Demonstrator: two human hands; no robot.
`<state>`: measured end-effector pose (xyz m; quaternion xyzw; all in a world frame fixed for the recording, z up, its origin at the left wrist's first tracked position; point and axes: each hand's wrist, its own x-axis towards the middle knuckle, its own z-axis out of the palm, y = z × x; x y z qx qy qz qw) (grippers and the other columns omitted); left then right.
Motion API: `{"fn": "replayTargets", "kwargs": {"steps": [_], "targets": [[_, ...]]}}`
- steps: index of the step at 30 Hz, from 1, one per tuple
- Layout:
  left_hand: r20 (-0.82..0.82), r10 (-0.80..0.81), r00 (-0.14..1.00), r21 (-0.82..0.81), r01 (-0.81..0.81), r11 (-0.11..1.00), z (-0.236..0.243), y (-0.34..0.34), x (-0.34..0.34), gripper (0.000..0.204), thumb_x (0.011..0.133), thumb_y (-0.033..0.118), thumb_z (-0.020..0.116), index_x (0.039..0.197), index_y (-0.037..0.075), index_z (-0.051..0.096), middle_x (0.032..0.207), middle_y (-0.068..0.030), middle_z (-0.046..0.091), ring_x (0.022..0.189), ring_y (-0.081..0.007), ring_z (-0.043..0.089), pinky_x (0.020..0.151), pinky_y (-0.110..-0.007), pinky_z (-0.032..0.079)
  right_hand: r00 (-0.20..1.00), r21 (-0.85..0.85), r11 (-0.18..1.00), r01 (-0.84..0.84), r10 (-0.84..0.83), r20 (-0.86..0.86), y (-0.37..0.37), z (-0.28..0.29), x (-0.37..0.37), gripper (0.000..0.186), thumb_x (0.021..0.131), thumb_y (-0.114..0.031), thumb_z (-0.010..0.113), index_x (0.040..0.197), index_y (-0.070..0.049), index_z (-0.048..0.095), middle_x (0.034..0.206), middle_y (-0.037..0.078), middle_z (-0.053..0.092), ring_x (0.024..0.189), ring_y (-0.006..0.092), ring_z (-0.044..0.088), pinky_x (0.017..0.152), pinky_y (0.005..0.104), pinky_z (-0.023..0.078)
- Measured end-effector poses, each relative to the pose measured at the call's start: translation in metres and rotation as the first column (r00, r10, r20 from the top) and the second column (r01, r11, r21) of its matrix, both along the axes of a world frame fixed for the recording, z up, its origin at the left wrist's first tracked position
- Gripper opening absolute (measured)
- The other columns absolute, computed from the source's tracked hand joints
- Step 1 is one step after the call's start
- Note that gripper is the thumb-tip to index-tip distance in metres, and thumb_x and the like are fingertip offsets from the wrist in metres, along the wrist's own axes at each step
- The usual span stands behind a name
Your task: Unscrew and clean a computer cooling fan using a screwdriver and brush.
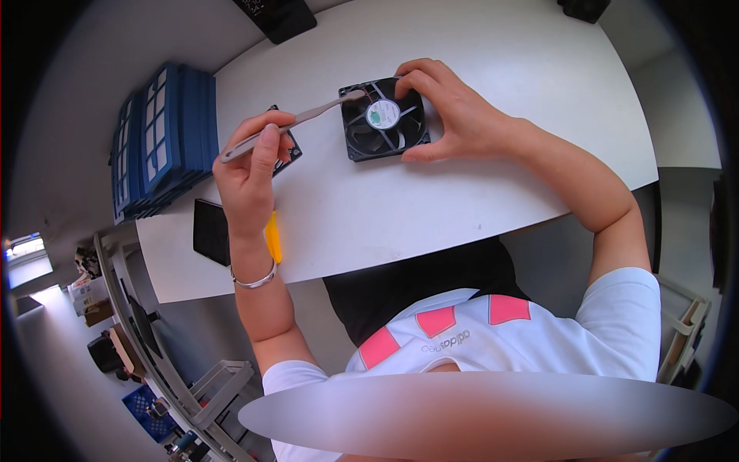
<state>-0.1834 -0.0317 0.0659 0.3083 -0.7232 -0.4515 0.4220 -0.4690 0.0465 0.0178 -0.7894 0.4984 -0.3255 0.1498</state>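
A square black computer cooling fan with a round pale label at its hub lies on the white table. My right hand grips its right side, thumb at the near corner and fingers over the far edge. In my left hand is a grey-beige toothbrush, pinched along its handle. Its bristle head reaches the fan's upper left part, over the opening with the blades. Partly hidden behind the left hand is another black frame, perhaps a second fan.
Blue bins are stacked at the table's left edge. Below my left wrist lie a black flat object and a yellow item. A dark device stands at the far left edge of the white table, another at far right.
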Motion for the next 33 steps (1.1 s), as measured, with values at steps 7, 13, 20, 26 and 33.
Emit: {"fn": "replayTargets", "kwargs": {"steps": [7, 13, 20, 26, 33], "targets": [[0.1, -0.018, 0.995, -0.164, 0.034, 0.986, 0.007, -0.001, 0.01, 0.021, 0.098, 0.018, 0.059, 0.096, 0.002, 0.073, 0.077, -0.0045, 0.066, 0.066, -0.0066, 0.058, 0.058, -0.018, 0.042, 1.0, -0.016, 1.0, 0.015, -0.015, -0.017, 0.001, -0.001, 0.001, 0.067, 0.069, -0.035, 0.085, 0.12, -0.008, 0.051, 0.131, 0.015, 0.046, 0.127, 0.0363, 0.042, 0.106, 0.043, 0.042], [0.092, -0.03, 0.995, -0.144, 0.043, 0.989, 0.003, 0.001, 0.007, 0.021, 0.097, 0.017, 0.058, 0.094, 0.001, 0.072, 0.074, -0.0035, 0.063, 0.064, -0.007, 0.056, 0.056, -0.02, 0.04, 0.997, 0.132, 0.991, 0.032, -0.023, -0.07, 0.0, 0.002, -0.002, 0.07, 0.069, -0.037, 0.086, 0.125, -0.012, 0.051, 0.142, 0.017, 0.038, 0.135, 0.0376, 0.036, 0.113, 0.0463, 0.037], [0.119, -0.027, 0.993, -0.166, 0.046, 0.985, -0.004, 0.005, -0.003, 0.018, 0.096, 0.014, 0.059, 0.092, 0.001, 0.071, 0.073, -0.0037, 0.063, 0.064, -0.0074, 0.056, 0.055, -0.022, 0.04, 0.998, 0.072, 0.997, 0.023, -0.019, -0.06, 0.001, 0.0, 0.0, 0.07, 0.071, -0.039, 0.085, 0.125, -0.009, 0.053, 0.14, 0.018, 0.04, 0.134, 0.0376, 0.037, 0.111, 0.0454, 0.039], [0.204, 0.014, 0.979, -0.406, 0.071, 0.911, -0.006, 0.009, -0.007, 0.013, 0.094, 0.011, 0.064, 0.091, 0.0, 0.07, 0.074, -0.0039, 0.064, 0.057, -0.0092, 0.054, 0.051, -0.023, 0.039, 0.995, 0.052, 0.998, 0.039, -0.034, -0.093, 0.003, 0.004, 0.0, 0.068, 0.072, -0.04, 0.084, 0.124, -0.006, 0.056, 0.137, 0.019, 0.044, 0.132, 0.0372, 0.039, 0.108, 0.0436, 0.042], [0.154, 0.038, 0.987, -0.39, 0.025, 0.921, -0.009, 0.013, -0.01, 0.01, 0.093, 0.007, 0.065, 0.088, 0.0, 0.07, 0.073, -0.0046, 0.066, 0.056, -0.0098, 0.054, 0.05, -0.023, 0.038, 0.991, 0.112, 0.993, 0.042, -0.027, -0.13, 0.001, 0.004, -0.001, 0.071, 0.071, -0.041, 0.084, 0.127, -0.011, 0.053, 0.143, 0.018, 0.038, 0.136, 0.038, 0.035, 0.113, 0.0464, 0.038]]}}
